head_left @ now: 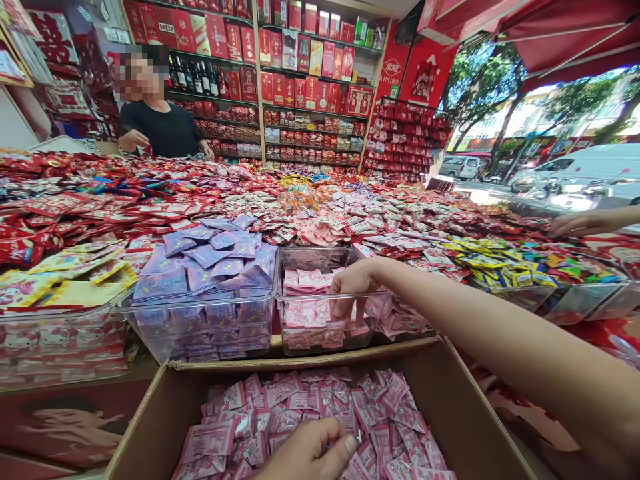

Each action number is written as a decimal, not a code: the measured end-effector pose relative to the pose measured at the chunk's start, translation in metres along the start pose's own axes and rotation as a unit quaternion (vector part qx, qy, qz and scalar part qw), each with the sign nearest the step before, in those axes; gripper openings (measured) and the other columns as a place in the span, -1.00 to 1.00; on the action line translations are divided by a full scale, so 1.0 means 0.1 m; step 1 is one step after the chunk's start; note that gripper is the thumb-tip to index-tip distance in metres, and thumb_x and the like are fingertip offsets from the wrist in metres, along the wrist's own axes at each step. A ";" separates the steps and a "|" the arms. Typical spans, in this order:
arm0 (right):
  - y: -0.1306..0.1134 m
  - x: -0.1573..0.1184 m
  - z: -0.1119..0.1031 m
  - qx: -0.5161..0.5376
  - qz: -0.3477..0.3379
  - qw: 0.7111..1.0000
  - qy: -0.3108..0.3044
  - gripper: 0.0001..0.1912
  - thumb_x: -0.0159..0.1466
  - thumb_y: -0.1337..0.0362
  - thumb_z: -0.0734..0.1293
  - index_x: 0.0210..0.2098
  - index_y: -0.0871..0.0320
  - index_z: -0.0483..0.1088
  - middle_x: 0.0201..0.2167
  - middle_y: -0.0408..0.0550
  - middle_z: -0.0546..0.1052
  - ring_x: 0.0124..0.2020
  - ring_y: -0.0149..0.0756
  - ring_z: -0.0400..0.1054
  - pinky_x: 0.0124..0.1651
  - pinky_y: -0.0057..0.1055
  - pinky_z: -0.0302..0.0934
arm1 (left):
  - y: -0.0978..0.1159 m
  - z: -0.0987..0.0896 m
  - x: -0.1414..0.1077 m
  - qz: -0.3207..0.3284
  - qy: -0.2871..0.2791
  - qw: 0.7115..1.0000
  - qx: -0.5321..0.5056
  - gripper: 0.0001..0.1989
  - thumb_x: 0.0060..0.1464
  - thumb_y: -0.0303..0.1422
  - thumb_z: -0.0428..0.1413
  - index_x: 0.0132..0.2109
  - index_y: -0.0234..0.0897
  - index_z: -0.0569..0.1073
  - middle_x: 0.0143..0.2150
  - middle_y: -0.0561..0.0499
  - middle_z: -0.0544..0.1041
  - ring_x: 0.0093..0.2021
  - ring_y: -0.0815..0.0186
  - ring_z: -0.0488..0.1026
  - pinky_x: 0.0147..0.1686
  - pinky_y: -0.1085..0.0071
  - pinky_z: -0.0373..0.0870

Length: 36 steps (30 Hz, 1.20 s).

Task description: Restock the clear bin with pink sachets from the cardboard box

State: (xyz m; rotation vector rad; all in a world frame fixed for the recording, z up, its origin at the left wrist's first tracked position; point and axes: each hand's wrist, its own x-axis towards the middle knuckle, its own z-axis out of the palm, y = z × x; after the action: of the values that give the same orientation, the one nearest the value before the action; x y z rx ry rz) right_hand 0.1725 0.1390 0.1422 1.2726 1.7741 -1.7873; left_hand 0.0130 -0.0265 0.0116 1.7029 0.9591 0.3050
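Observation:
My right hand (356, 287) reaches down into a clear plastic bin (295, 343) holding pink candy packets (310, 312). Its fingers point downward, slightly apart, and show partly through the front wall; I see no packet gripped in them. Below, my left hand (317, 447) is over the pink packets (290, 400) in an open cardboard box (470, 407). The thumb lies against the curled fingers there, and whatever they hold is hidden beneath the hand.
Purple packets (215, 267) fill the bin on the left, with yellow packets (75, 273) beyond it. Yellow-and-blue packets (505, 263) lie right. Another person's hand (575, 223) rests over goods at far right. A person in black (163, 127) stands behind the heaped display.

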 end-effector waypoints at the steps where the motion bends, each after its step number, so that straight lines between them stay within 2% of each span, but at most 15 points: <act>1: 0.00 0.01 0.00 -0.006 0.004 1.000 0.007 -0.67 -0.20 0.22 0.44 -0.48 0.30 0.38 -0.54 -0.09 0.48 -0.41 -0.33 0.38 -0.34 -0.39 0.29 | 0.01 -0.01 0.00 -0.005 0.007 1.000 -0.009 -0.68 0.01 -0.18 -0.15 -0.46 -0.28 0.37 -0.57 0.13 0.18 -0.50 0.39 0.13 -0.47 0.50 0.09; 4: -0.01 0.04 -0.01 -0.017 0.003 0.999 0.036 -0.67 -0.21 0.20 0.44 -0.50 0.30 0.37 -0.55 -0.10 0.47 -0.42 -0.34 0.38 -0.34 -0.39 0.30 | 0.01 -0.03 0.03 -0.056 0.040 0.995 -0.078 -0.74 -0.09 -0.41 -0.15 -0.41 -0.23 0.44 -0.48 0.08 0.37 -0.40 0.33 0.25 -0.36 0.45 0.12; 7: 0.01 0.05 -0.02 -0.019 -0.008 0.998 0.059 -0.66 -0.18 0.16 0.43 -0.49 0.28 0.37 -0.54 -0.10 0.47 -0.41 -0.35 0.37 -0.33 -0.39 0.30 | 0.00 -0.03 0.07 -0.096 0.057 0.964 -0.242 -0.68 -0.30 -0.51 -0.14 -0.36 -0.26 0.40 -0.61 0.15 0.32 -0.60 0.43 0.15 -0.57 0.50 0.03; 10: 0.06 0.06 -0.01 -0.013 -0.018 0.998 0.064 -0.64 -0.16 0.12 0.41 -0.46 0.27 0.38 -0.54 -0.10 0.47 -0.42 -0.36 0.37 -0.33 -0.39 0.30 | 0.06 -0.06 0.08 -0.063 0.069 0.930 -0.357 -0.67 -0.35 -0.52 0.02 -0.28 -0.30 0.33 -0.66 0.23 0.27 -0.67 0.53 0.05 -0.63 0.55 -0.06; 13: 0.09 0.05 0.02 -0.006 -0.035 0.997 0.075 -0.64 -0.14 0.11 0.40 -0.44 0.26 0.38 -0.53 -0.08 0.48 -0.43 -0.36 0.38 -0.33 -0.39 0.30 | 0.24 -0.18 0.03 -0.022 0.083 0.927 -0.365 -0.66 -0.27 -0.38 0.19 -0.25 -0.35 0.35 -0.58 0.14 0.39 -0.62 0.55 0.18 -0.57 0.57 0.09; 16: 0.08 0.02 0.05 -0.002 -0.049 0.995 0.086 -0.65 -0.07 0.09 0.35 -0.42 0.25 0.37 -0.53 -0.06 0.48 -0.45 -0.36 0.38 -0.33 -0.39 0.30 | 0.50 -0.35 -0.06 0.031 0.111 0.918 -0.379 -0.73 -0.14 -0.32 0.16 -0.24 -0.35 0.39 -0.42 0.03 0.49 -0.47 0.47 0.34 -0.40 0.52 0.26; 20: 0.06 -0.02 0.07 -0.006 -0.069 0.992 0.104 -0.70 0.02 0.10 0.29 -0.40 0.24 0.35 -0.54 -0.06 0.49 -0.45 -0.37 0.39 -0.33 -0.39 0.30 | 0.85 -0.58 -0.15 0.081 0.163 0.890 -0.417 -0.84 -0.02 -0.39 0.07 -0.23 -0.28 0.37 -0.34 0.01 0.50 -0.34 0.33 0.44 -0.30 0.39 0.36; 23: 0.07 -0.04 0.06 -0.013 -0.091 0.986 0.138 -0.78 0.05 0.18 0.27 -0.43 0.23 0.32 -0.55 -0.07 0.48 -0.46 -0.37 0.39 -0.34 -0.40 0.30 | 1.03 -0.71 -0.16 0.120 0.188 0.885 -0.408 -0.85 0.02 -0.43 0.02 -0.19 -0.24 0.30 -0.31 0.01 0.50 -0.32 0.31 0.45 -0.30 0.36 0.38; 25: 0.08 -0.05 0.05 -0.012 -0.107 0.981 0.159 -0.84 0.08 0.22 0.25 -0.43 0.22 0.29 -0.55 -0.10 0.47 -0.46 -0.39 0.40 -0.36 -0.41 0.30 | 1.12 -0.78 -0.13 0.137 0.208 0.889 -0.383 -0.84 0.03 -0.43 0.01 -0.19 -0.24 0.28 -0.33 0.02 0.49 -0.37 0.37 0.45 -0.34 0.41 0.39; 29: 0.11 -0.07 0.06 -0.006 -0.115 0.981 0.153 -0.91 0.10 0.29 0.22 -0.42 0.20 0.25 -0.53 -0.11 0.48 -0.48 -0.40 0.40 -0.38 -0.42 0.30 | 1.29 -0.90 0.03 0.145 0.279 0.894 -0.320 -0.88 -0.03 -0.45 0.03 -0.27 -0.29 0.30 -0.44 0.07 0.46 -0.48 0.46 0.41 -0.41 0.52 0.37; 31: 0.11 -0.08 0.08 -0.006 -0.112 0.983 0.146 -0.92 0.09 0.31 0.22 -0.43 0.22 0.26 -0.52 -0.09 0.48 -0.48 -0.39 0.41 -0.38 -0.41 0.30 | 1.37 -0.99 0.18 0.149 0.312 0.894 -0.285 -0.92 -0.04 -0.46 0.02 -0.31 -0.31 0.31 -0.48 0.10 0.44 -0.50 0.48 0.39 -0.43 0.53 0.36; 33: 0.09 -0.10 0.09 -0.008 -0.109 0.985 0.135 -0.89 0.09 0.30 0.23 -0.44 0.24 0.28 -0.52 -0.05 0.49 -0.47 -0.37 0.41 -0.36 -0.40 0.30 | 1.42 -1.10 0.39 0.146 0.342 0.893 -0.255 -0.96 -0.04 -0.47 0.03 -0.35 -0.32 0.32 -0.53 0.15 0.39 -0.56 0.55 0.34 -0.51 0.62 0.30; 34: 0.08 -0.12 0.10 -0.008 -0.109 0.986 0.128 -0.87 0.09 0.28 0.23 -0.45 0.26 0.30 -0.51 -0.03 0.49 -0.46 -0.36 0.41 -0.35 -0.39 0.29 | 1.42 -1.16 0.50 0.138 0.360 0.892 -0.237 -0.98 -0.04 -0.48 0.04 -0.37 -0.32 0.32 -0.56 0.18 0.36 -0.60 0.58 0.29 -0.58 0.68 0.23; 36: 0.07 -0.16 0.10 -0.008 -0.112 0.988 0.108 -0.78 0.10 0.21 0.22 -0.48 0.28 0.32 -0.50 0.02 0.50 -0.43 -0.34 0.41 -0.33 -0.38 0.29 | 1.40 -1.25 0.73 0.105 0.372 0.900 -0.204 -0.96 -0.01 -0.51 0.01 -0.40 -0.34 0.30 -0.57 0.20 0.31 -0.62 0.58 0.26 -0.62 0.65 0.21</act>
State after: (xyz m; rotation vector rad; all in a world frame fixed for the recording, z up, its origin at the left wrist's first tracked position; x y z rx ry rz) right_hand 0.1828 0.1226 0.1480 1.3519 2.1213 -1.8035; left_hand 0.0425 0.1029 0.1632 1.2930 1.1412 1.2789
